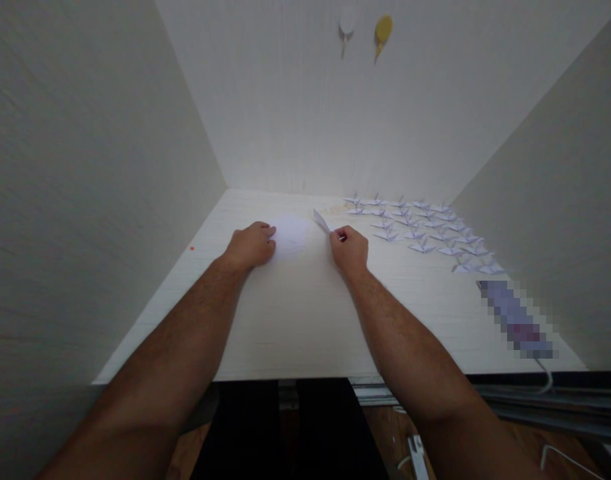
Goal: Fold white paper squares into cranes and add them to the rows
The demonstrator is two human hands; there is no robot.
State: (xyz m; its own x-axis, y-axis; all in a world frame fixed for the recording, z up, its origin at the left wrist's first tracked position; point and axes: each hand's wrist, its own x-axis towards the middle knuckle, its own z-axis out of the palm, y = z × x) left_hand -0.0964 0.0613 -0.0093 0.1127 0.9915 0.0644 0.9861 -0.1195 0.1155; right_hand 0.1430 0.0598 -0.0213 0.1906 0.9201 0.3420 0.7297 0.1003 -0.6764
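Observation:
A bright white pile of paper sheets [290, 237] lies on the table in front of me. My left hand [253, 245] rests at its left edge, with thumb and forefinger a little apart and touching the paper. To the right of the pile, my right hand [349, 250] pinches a small piece of white paper [321, 220] between thumb and fingers. That piece stands tilted up off the table, its far corner pointing away to the left. Rows of folded white paper cranes [413, 235] stand beyond and to the right of my right hand.
The pale table [285, 320] is boxed in by walls on three sides. Near its right edge lies a blurred-out flat device [516, 320] with a white cable [548, 380]. A white hook [346, 23] and a yellow hook [383, 30] hang on the back wall. A small red dot [192, 248] marks the left side.

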